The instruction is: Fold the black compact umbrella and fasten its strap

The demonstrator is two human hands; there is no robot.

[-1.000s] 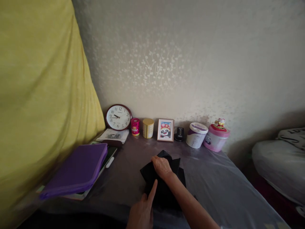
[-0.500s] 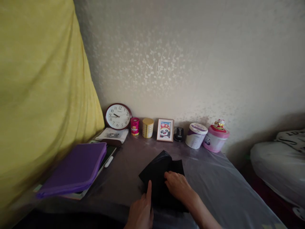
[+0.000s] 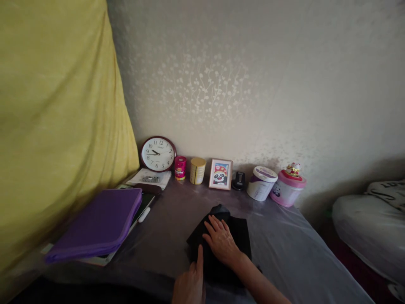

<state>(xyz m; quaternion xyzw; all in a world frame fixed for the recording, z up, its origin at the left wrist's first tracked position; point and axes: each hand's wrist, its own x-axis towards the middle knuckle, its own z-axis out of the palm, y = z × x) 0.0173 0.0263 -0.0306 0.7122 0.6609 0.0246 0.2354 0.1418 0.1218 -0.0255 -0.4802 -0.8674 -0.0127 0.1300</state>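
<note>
A black cloth (image 3: 236, 236) lies folded on the table (image 3: 284, 249), which is covered in clear plastic. My right hand (image 3: 221, 240) lies flat on the cloth with its fingers stretched out, pressing it down. At the bottom edge, my left hand (image 3: 191, 283) has the index finger pointing forward onto the cloth's near left edge; its other fingers are curled in and hold nothing.
A purple zip case (image 3: 98, 226) lies at the left over papers, beside a yellow curtain (image 3: 53, 126). Along the wall stand a clock (image 3: 157, 154), a red tin (image 3: 180, 167), a yellow tin (image 3: 197, 170), a panda picture frame (image 3: 220, 174), and white (image 3: 261, 183) and pink tubs (image 3: 287, 188).
My right hand slid back toward me over the cloth, then forward again and now lies flat with its fingers spread. The left index finger stays on the cloth's near edge.
</note>
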